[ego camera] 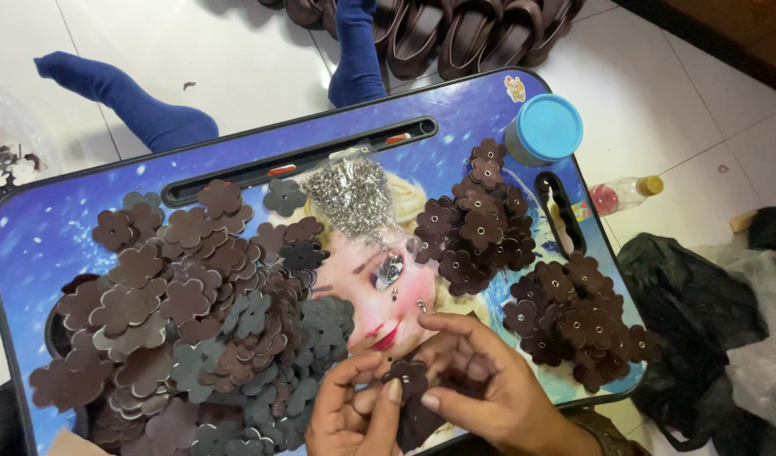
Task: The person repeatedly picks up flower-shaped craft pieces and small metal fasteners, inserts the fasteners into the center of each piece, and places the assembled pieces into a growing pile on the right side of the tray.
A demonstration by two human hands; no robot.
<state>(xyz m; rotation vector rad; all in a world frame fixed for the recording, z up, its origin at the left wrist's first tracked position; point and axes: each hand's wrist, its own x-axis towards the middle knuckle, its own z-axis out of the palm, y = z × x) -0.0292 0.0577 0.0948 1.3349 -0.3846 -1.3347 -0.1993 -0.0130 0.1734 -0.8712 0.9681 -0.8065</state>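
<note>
At the far left a big heap of plain flower cut-outs (pixel 185 321), brown and grey leather-like pieces with no metal in them, covers that side of the blue printed lap tray (pixel 59 211). Toward the middle, a clear bag of small silver rivets (pixel 352 196) lies near the tray's long slot. Low in the centre the left hand (pixel 350 414) pinches one dark flower piece (pixel 407 376) between thumb and fingertips, and the right hand (pixel 481 380) is closed on its other edge, so both grasp it just above the tray's near rim. This looks like the fitting step: a rivet going into the flower's centre hole, which calls for a fine, steady press. Right of the hands sit two piles of riveted flowers (pixel 574 321), a blue-lidded jar (pixel 543 128), then white floor tiles (pixel 692 93), a small bottle and dark bags.
</note>
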